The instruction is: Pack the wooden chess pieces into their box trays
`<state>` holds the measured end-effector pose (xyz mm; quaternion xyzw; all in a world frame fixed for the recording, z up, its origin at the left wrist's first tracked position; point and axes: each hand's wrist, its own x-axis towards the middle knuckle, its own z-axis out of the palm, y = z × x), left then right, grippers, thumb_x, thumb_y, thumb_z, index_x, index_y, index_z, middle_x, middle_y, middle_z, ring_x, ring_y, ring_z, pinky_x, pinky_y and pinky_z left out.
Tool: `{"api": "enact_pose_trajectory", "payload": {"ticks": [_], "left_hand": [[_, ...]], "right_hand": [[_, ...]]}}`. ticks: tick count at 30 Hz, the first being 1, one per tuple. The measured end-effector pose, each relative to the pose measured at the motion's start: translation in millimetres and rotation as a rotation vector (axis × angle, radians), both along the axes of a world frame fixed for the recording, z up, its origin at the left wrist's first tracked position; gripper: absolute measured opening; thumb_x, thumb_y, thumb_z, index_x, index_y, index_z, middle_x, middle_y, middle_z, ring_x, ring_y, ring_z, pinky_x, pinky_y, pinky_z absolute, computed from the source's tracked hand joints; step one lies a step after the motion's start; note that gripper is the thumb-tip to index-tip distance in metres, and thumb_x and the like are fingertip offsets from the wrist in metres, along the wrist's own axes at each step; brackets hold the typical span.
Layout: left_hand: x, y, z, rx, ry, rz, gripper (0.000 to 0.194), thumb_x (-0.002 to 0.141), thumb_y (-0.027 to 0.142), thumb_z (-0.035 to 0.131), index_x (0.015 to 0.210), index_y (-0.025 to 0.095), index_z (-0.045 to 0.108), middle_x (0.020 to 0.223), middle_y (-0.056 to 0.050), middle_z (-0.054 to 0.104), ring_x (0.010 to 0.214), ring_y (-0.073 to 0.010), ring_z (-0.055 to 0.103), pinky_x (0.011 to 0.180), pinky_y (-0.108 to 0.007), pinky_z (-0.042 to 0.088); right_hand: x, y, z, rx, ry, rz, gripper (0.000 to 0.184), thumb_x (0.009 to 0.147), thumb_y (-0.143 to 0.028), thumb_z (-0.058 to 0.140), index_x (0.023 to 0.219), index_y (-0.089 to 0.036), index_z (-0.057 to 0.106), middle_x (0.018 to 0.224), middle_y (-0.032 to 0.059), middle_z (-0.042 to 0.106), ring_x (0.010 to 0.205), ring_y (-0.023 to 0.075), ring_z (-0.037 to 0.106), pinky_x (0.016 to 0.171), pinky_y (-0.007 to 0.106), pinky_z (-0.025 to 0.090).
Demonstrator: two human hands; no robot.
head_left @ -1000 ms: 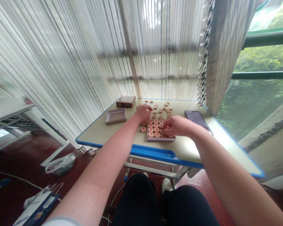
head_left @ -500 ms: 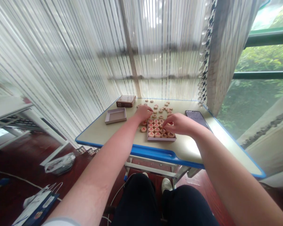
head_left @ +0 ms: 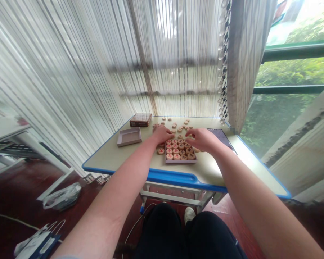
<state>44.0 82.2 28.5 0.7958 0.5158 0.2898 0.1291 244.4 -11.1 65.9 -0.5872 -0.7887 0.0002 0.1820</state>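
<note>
A shallow pale box (head_left: 180, 162) near the table's front edge holds rows of round wooden Chinese chess pieces (head_left: 176, 156) with red and dark characters. My left hand (head_left: 161, 134) is at the box's far left corner, its fingers closed on a chess piece (head_left: 173, 136) that shows at the fingertips. Over the far right corner of the box is my right hand (head_left: 201, 139), thumb and forefinger apart with nothing visible between them. One red-marked piece (head_left: 161, 151) lies just left of the box. Several loose pieces (head_left: 180, 129) are scattered beyond it.
The empty box lid (head_left: 129, 137) lies at the left, with a brown box-like stack (head_left: 140, 119) behind it. A phone (head_left: 221, 138) rests on the right of the blue-edged table (head_left: 102, 160). A sheer curtain (head_left: 178, 72) hangs behind the table.
My right hand has lifted off the pieces in the box and shifted toward its far side, its fingers parting. My left hand stays near the far left corner. The camera view has turned slightly.
</note>
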Motion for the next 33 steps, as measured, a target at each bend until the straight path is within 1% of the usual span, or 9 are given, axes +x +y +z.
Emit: {"api": "enact_pose_trajectory", "payload": {"ticks": [2, 4, 8, 11, 14, 19, 23, 27, 33], "left_hand": [[-0.3, -1.1, 1.9, 0.032, 0.077, 0.055, 0.025, 0.061, 0.042, 0.07, 0.075, 0.021, 0.074, 0.093, -0.008, 0.068, 0.112, -0.0299, 0.05, 0.105, -0.048, 0.026], [-1.4, -2.9, 5.3, 0.055, 0.071, 0.063, 0.024, 0.065, 0.038, 0.068, 0.082, 0.021, 0.073, 0.099, -0.007, 0.067, 0.108, -0.0264, 0.053, 0.101, -0.044, 0.033], [-2.2, -5.6, 10.1, -0.007, -0.187, -0.102, 0.022, 0.074, 0.028, 0.062, 0.093, 0.018, 0.069, 0.095, -0.005, 0.069, 0.091, -0.0173, 0.06, 0.087, -0.034, 0.046], [-0.3, -6.6, 9.3, -0.136, -0.416, -0.217, 0.026, 0.074, 0.027, 0.063, 0.098, 0.017, 0.067, 0.1, -0.007, 0.068, 0.087, -0.0161, 0.062, 0.079, -0.032, 0.05], [2.1, -7.5, 8.1, -0.247, -0.577, -0.298, 0.03, 0.071, 0.021, 0.065, 0.101, 0.014, 0.066, 0.102, -0.009, 0.068, 0.087, -0.0161, 0.063, 0.079, -0.033, 0.051], [2.6, -10.2, 11.0, -0.286, -0.661, -0.264, 0.038, 0.064, 0.012, 0.07, 0.102, 0.011, 0.066, 0.097, -0.009, 0.07, 0.089, -0.0164, 0.064, 0.088, -0.037, 0.047], [3.2, -14.1, 13.8, -0.343, -0.69, -0.292, 0.043, 0.062, 0.014, 0.074, 0.104, 0.01, 0.065, 0.097, -0.012, 0.07, 0.088, -0.0182, 0.064, 0.087, -0.039, 0.047], [5.0, -17.0, 14.2, -0.449, -0.707, -0.399, 0.054, 0.06, 0.017, 0.077, 0.112, 0.01, 0.061, 0.097, -0.014, 0.069, 0.083, -0.0179, 0.065, 0.08, -0.039, 0.049], [5.1, -20.0, 15.5, -0.49, -0.736, -0.488, 0.051, 0.061, 0.021, 0.078, 0.109, 0.012, 0.062, 0.101, -0.013, 0.068, 0.084, -0.0174, 0.065, 0.081, -0.038, 0.049]], "right_hand": [[0.8, 0.6, -0.4, 0.008, 0.008, -0.008, 0.03, 0.077, -0.041, 0.05, 0.095, -0.026, 0.068, 0.08, 0.004, 0.066, 0.064, 0.0151, 0.056, 0.051, 0.025, 0.033], [1.8, 1.4, -0.5, 0.011, 0.017, -0.033, 0.03, 0.077, -0.041, 0.05, 0.096, -0.026, 0.068, 0.08, 0.0039, 0.066, 0.064, 0.015, 0.055, 0.051, 0.025, 0.033], [3.2, 4.9, -1.5, 0.013, 0.035, -0.101, 0.031, 0.078, -0.039, 0.05, 0.099, -0.026, 0.068, 0.079, 0.0043, 0.066, 0.065, 0.0156, 0.055, 0.052, 0.025, 0.033], [2.2, 8.5, -4.3, 0.064, 0.068, -0.088, 0.032, 0.078, -0.036, 0.05, 0.104, -0.026, 0.066, 0.081, 0.0044, 0.066, 0.067, 0.0157, 0.055, 0.055, 0.025, 0.035], [0.5, 11.4, -8.6, 0.085, 0.102, -0.006, 0.033, 0.078, -0.034, 0.051, 0.108, -0.025, 0.064, 0.081, 0.0031, 0.065, 0.067, 0.0149, 0.055, 0.058, 0.025, 0.036], [0.5, 13.3, -13.2, 0.052, 0.085, 0.019, 0.03, 0.079, -0.033, 0.052, 0.105, -0.025, 0.064, 0.08, 0.0021, 0.065, 0.067, 0.0148, 0.055, 0.059, 0.025, 0.037], [-2.0, 12.7, -12.4, 0.101, 0.101, 0.043, 0.029, 0.08, -0.033, 0.052, 0.105, -0.026, 0.064, 0.083, 0.0023, 0.065, 0.069, 0.0149, 0.054, 0.06, 0.025, 0.037], [-6.3, 13.5, -13.3, 0.157, 0.121, 0.061, 0.032, 0.08, -0.038, 0.053, 0.108, -0.026, 0.062, 0.081, 0.002, 0.063, 0.067, 0.0142, 0.052, 0.055, 0.023, 0.033], [-9.0, 15.0, -15.7, 0.193, 0.148, 0.137, 0.027, 0.079, -0.035, 0.057, 0.103, -0.024, 0.063, 0.076, 0.0011, 0.061, 0.063, 0.0125, 0.049, 0.054, 0.023, 0.031]]}}
